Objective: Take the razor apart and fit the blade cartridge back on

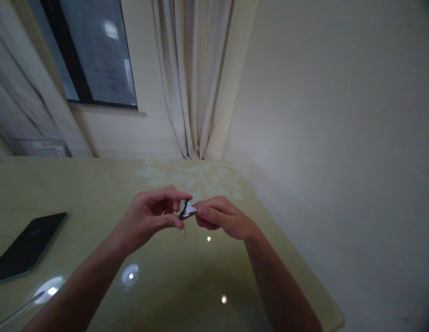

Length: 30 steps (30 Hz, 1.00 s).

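Over the middle of the table, both hands meet at a small shiny silver metal piece with a black bar across one end (189, 210). My left hand (148, 211) is closed in a pinch, with thumb and index finger at the two ends of the black bar. The narrow silver end sits between the thumb and curled fingers of my right hand (223, 216), which is closed. Whatever part of the piece lies inside the right hand is hidden. From here its exact kind cannot be made out.
A dark flat tablet-like device (29, 246) lies on the glossy greenish table (187, 286) at the left. Near the lower left corner runs a thin pale cable (19, 312). A wall (339, 138) borders the right edge; a curtain (197, 78) hangs behind the table.
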Available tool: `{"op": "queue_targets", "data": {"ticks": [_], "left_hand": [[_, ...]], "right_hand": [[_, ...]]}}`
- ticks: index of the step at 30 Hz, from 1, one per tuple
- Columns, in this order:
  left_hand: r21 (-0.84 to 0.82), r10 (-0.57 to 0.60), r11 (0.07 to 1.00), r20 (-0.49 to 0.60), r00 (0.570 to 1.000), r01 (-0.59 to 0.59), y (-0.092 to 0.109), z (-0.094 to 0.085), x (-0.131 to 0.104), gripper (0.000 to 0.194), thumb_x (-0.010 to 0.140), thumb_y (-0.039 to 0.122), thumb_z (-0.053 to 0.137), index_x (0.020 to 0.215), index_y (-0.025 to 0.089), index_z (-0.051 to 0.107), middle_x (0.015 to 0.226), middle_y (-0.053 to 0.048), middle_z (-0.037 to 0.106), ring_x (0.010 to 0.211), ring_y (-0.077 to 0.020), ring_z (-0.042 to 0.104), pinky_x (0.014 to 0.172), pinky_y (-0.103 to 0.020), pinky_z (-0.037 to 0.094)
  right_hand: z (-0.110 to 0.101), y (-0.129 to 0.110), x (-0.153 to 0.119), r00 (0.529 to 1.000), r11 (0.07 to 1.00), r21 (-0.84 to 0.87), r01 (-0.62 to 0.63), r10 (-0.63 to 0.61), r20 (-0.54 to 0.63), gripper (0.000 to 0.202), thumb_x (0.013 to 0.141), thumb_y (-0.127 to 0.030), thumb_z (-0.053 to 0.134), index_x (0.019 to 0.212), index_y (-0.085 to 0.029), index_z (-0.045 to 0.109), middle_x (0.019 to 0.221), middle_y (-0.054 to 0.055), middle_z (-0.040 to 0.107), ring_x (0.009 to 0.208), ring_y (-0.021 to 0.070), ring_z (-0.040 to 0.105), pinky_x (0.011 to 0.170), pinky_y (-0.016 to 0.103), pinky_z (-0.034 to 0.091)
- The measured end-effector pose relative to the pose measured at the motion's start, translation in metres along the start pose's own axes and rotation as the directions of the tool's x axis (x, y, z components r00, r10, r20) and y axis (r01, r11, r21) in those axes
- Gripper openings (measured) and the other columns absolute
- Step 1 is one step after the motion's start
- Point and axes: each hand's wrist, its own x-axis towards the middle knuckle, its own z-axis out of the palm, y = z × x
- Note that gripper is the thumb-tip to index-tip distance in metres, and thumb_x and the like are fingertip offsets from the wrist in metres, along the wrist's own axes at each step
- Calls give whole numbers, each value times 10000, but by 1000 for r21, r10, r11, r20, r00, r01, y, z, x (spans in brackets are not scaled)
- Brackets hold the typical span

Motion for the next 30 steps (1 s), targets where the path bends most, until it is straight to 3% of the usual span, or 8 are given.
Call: {"op": "queue_targets", "data": {"ticks": [7,14,22,30], "left_hand": [[-68,-33,997,7,999,33,-2,2,-1,424,643,243,1037,1044,258,903,768,3,600,697,-124,638,588,-196,575],[-30,-21,999,12,1000,21,-3,-2,-1,423,652,233,1033,1054,236,900,779,-6,608,702,-132,635,597,-213,579],[-43,12,999,27,1000,-10,-3,-1,-1,440,647,249,1039,1064,244,898,781,-5,612,706,-147,660,611,-244,603],[-64,-8,998,45,999,11,-3,-1,-1,436,670,232,1025,1086,243,895,787,-2,602,706,-155,675,615,-256,614]], "right_hand": [[-1,9,0,1000,995,102,-13,15,-12,460,1072,-512,625,795,-145,635,660,-57,440,576,81,351,527,265,244],[0,9,3,1000,988,153,-24,26,-11,498,1059,-536,624,752,-143,630,639,-65,419,554,74,317,515,262,225],[-1,7,2,999,981,193,-28,20,40,451,1069,-513,625,979,-101,788,629,-74,357,551,85,278,521,267,198],[-1,9,2,999,983,180,-41,39,14,457,1056,-524,632,940,-103,767,639,-66,395,555,82,304,528,269,195]]}}
